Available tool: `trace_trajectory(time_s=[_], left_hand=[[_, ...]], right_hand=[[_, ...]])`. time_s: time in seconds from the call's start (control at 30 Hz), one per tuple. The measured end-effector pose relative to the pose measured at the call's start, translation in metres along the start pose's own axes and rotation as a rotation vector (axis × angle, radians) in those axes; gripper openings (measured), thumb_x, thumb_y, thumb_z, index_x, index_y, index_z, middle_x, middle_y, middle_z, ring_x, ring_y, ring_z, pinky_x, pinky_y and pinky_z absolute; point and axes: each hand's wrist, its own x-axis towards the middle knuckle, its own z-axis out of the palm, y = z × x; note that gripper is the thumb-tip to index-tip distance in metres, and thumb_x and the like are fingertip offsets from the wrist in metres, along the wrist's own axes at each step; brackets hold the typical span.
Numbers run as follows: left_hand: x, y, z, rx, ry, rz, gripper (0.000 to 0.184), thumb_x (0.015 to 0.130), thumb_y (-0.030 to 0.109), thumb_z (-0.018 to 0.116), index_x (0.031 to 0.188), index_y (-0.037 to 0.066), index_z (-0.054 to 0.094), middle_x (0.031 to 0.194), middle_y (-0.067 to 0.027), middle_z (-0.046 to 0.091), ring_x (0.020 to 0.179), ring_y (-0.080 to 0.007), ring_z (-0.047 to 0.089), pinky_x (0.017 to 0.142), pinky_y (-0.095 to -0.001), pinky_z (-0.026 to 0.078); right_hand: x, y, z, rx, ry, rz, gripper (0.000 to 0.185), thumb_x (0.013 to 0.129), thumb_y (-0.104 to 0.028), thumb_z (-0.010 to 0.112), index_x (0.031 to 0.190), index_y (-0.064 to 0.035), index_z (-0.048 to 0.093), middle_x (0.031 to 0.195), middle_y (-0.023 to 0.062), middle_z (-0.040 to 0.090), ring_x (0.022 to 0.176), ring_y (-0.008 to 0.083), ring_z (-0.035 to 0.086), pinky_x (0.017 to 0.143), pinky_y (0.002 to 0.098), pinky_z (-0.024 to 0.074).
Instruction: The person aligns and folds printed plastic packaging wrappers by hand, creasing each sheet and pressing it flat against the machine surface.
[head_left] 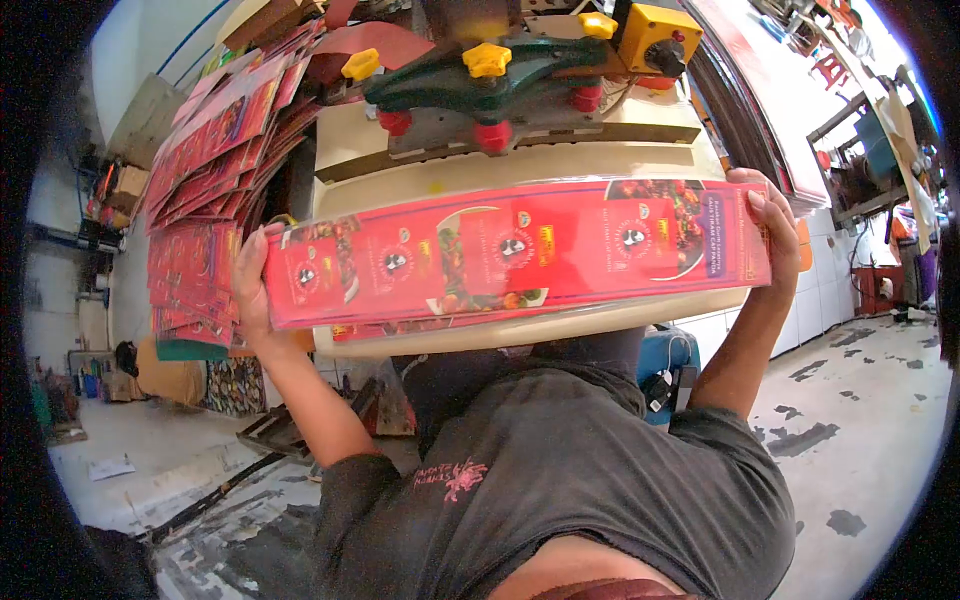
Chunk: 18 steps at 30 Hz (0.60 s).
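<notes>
A long red printed strip with food pictures and round logos is held lengthwise in front of the body, above a cream work surface. At its left end my left hand is closed on the edge. My right hand grips the right end, with its fingers over the upper corner. Glare shows on the strip's glossy face. Under its lower left edge, part of another printed piece shows. Behind the strip stands a green machine part with yellow star knobs and red feet.
Many red printed sheets are piled at the left. A yellow control box with a dark knob sits at the upper right of the machine. A blue container with cables is below the work surface. Shelving stands at far right.
</notes>
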Motion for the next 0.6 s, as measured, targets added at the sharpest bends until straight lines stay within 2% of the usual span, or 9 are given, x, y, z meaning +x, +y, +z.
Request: trace_trajectory(time_s=[0.1, 0.23, 0.37, 0.43, 0.6], left_hand=[[0.006, -0.007, 0.005, -0.002, 0.0, -0.034, 0.031, 0.096, 0.023, 0.063, 0.109, -0.005, 0.065, 0.096, -0.0092, 0.07, 0.084, -0.0134, 0.067, 0.077, -0.0263, 0.054], [0.005, -0.003, 0.015, -0.008, -0.024, -0.068, 0.031, 0.096, 0.026, 0.064, 0.107, -0.003, 0.066, 0.096, -0.0098, 0.071, 0.082, -0.0136, 0.067, 0.074, -0.0263, 0.055], [0.007, 0.006, 0.024, -0.026, -0.007, -0.072, 0.03, 0.096, 0.025, 0.063, 0.109, -0.003, 0.066, 0.096, -0.0108, 0.071, 0.083, -0.0159, 0.069, 0.076, -0.0287, 0.056], [0.006, 0.007, 0.029, -0.049, 0.058, -0.079, 0.029, 0.096, 0.022, 0.061, 0.111, -0.003, 0.065, 0.099, -0.0121, 0.071, 0.084, -0.0184, 0.069, 0.078, -0.0313, 0.056], [0.01, 0.003, 0.026, -0.117, 0.047, -0.109, 0.028, 0.096, 0.022, 0.061, 0.109, -0.003, 0.065, 0.1, -0.0126, 0.07, 0.091, -0.0193, 0.068, 0.081, -0.0321, 0.056]], right_hand=[[-0.003, -0.003, -0.009, -0.091, 0.017, -0.035, 0.037, 0.092, -0.022, 0.058, 0.117, 0.0055, 0.059, 0.101, 0.0119, 0.067, 0.092, 0.0146, 0.065, 0.083, 0.0259, 0.0522], [-0.003, 0.002, -0.024, -0.091, 0.006, -0.052, 0.038, 0.095, -0.025, 0.057, 0.118, 0.0047, 0.059, 0.103, 0.0122, 0.067, 0.097, 0.0152, 0.064, 0.087, 0.0269, 0.0508], [-0.002, 0.005, -0.027, -0.173, 0.021, 0.018, 0.038, 0.096, -0.025, 0.057, 0.12, 0.0047, 0.059, 0.104, 0.0114, 0.067, 0.096, 0.0151, 0.065, 0.087, 0.0277, 0.0512], [0.0, 0.01, -0.028, -0.117, 0.01, 0.033, 0.038, 0.096, -0.024, 0.056, 0.121, 0.0044, 0.058, 0.107, 0.0114, 0.066, 0.097, 0.0152, 0.064, 0.088, 0.0281, 0.0506], [0.003, 0.012, -0.034, -0.047, 0.022, 0.069, 0.036, 0.094, -0.02, 0.056, 0.121, 0.004, 0.058, 0.114, 0.0123, 0.064, 0.103, 0.0164, 0.063, 0.091, 0.0275, 0.0494]])
